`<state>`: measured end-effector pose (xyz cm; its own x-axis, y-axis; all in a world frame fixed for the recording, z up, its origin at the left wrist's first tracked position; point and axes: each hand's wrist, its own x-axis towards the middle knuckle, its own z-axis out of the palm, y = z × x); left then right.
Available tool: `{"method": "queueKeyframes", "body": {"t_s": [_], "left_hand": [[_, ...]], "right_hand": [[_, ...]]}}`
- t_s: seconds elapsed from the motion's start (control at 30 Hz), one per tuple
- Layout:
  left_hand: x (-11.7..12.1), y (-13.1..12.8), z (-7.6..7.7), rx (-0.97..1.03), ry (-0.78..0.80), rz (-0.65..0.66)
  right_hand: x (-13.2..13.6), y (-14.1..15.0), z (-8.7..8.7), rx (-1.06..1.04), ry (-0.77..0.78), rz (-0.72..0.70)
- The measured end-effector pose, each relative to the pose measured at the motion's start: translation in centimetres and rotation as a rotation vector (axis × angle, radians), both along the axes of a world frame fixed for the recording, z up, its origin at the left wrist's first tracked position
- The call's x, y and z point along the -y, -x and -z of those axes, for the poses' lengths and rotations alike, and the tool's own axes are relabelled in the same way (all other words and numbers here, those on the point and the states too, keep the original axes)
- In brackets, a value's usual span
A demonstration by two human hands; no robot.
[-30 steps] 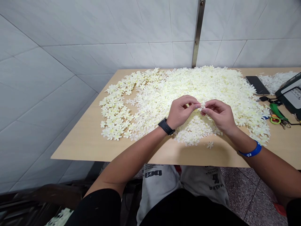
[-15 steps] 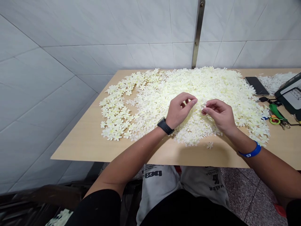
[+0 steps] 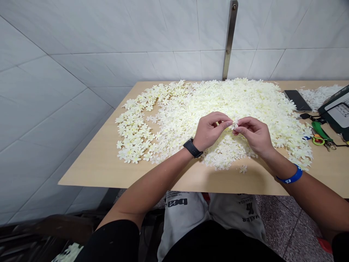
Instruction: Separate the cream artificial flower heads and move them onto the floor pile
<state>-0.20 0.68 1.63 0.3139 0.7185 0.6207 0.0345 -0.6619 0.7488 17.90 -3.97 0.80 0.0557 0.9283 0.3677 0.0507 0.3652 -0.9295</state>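
Observation:
A small white artificial flower (image 3: 235, 124) is pinched between the fingertips of both hands, above the middle of the pile. My left hand (image 3: 213, 130), with a black watch at its wrist, grips the flower's left side between thumb and forefinger. From the right, my right hand (image 3: 253, 134) pinches it too; a blue wristband circles that forearm. Beneath and behind the hands spreads a large pile of pale cream flowers (image 3: 226, 98). One loose flower (image 3: 243, 169) lies apart near the table's front edge.
The wooden table (image 3: 100, 160) stands against a tiled wall. A looser band of flowers (image 3: 131, 138) curves along the left. At the right are a black phone (image 3: 297, 100), small white pieces (image 3: 319, 95), a green key strap (image 3: 321, 131) and a dark box (image 3: 338, 112).
My left hand has moved slightly right and down, closing the gap to my right hand. Its fingertips now meet the flower at the right hand's fingers.

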Motion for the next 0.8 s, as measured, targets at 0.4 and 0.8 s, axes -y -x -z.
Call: {"method": "queueKeyframes", "body": {"t_s": [0.4, 0.8], "left_hand": [[-0.14, 0.19, -0.05, -0.002, 0.079, 0.042], [0.15, 0.10, -0.28, -0.073, -0.050, -0.059]], "right_hand": [[0.17, 0.05, -0.19, 0.003, 0.004, -0.017], [0.05, -0.07, 0.06, 0.006, 0.000, 0.037]]}}
